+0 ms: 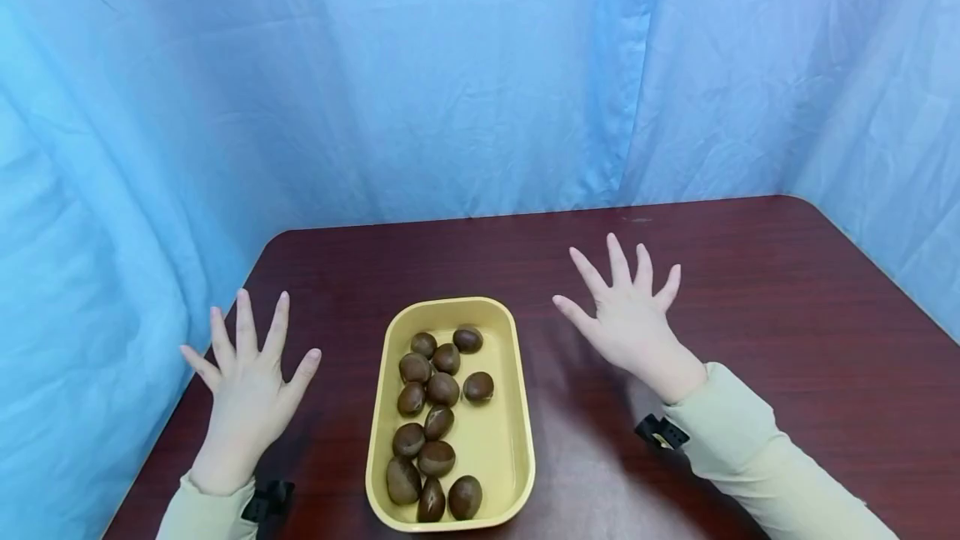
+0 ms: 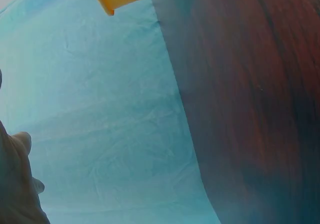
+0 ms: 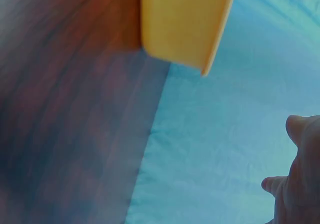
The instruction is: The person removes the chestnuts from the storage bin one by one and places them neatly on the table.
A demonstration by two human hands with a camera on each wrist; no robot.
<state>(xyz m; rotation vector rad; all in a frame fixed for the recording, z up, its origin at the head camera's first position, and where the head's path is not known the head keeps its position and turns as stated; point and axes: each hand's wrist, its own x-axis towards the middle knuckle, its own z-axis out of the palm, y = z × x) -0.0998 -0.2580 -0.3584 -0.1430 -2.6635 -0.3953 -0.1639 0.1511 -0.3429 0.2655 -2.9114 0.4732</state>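
A yellow rectangular tray stands on the table between my two hands, with several brown chestnuts lying in it, most toward its left side. My left hand is spread to the left of the tray, palm down, fingers straight and apart, holding nothing. To the right of the tray and farther back, my right hand is likewise spread wide over the table with nothing in it. Each wrist view catches part of a hand at its edge, and the yellow tray wall shows at the top.
The dark reddish-brown table has rounded far corners. Light blue cloth hangs behind it and along both sides. A small black device sits at the right wrist, another black device at the left.
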